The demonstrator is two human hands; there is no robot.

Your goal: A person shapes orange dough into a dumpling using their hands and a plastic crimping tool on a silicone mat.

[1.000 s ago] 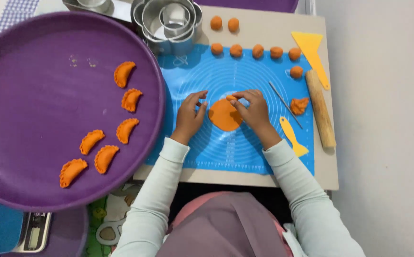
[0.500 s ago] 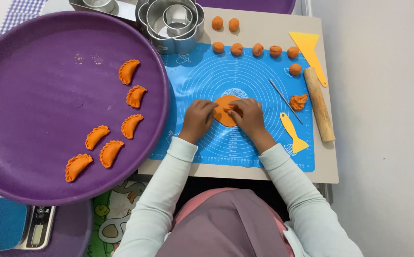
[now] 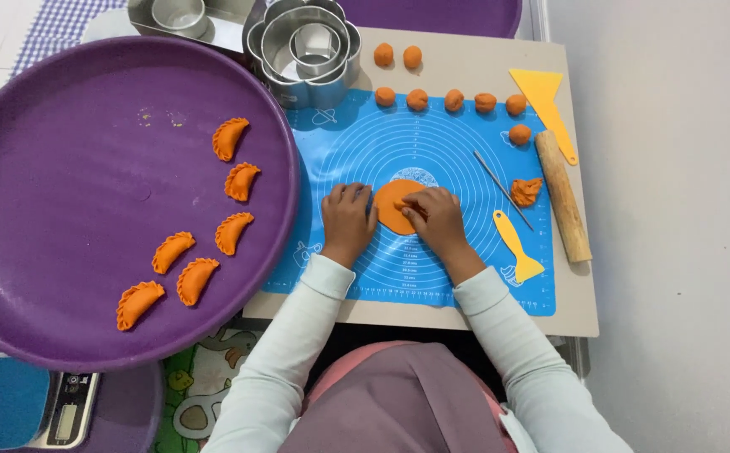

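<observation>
On the blue mat (image 3: 465, 277), lying flat between both hands: orange dough disc (image 3: 392, 206). Left hand (image 3: 346, 220) resting fingers narrow at its edge; right hand (image 3: 436, 216) fingers pinching its right side.

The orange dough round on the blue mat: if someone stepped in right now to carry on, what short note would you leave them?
Left hand: rests on the blue silicone mat, fingertips at the left edge of the flat orange dough round.
Right hand: lies over the round's right half, fingers pressing on it.
Done: six folded orange crescent pastries lie on the big purple round tray.
Left: the round is not yet a closed crescent; eight orange dough balls wait along the mat's top, with a dough scrap.
The wooden rolling pin lies at the right.
</observation>
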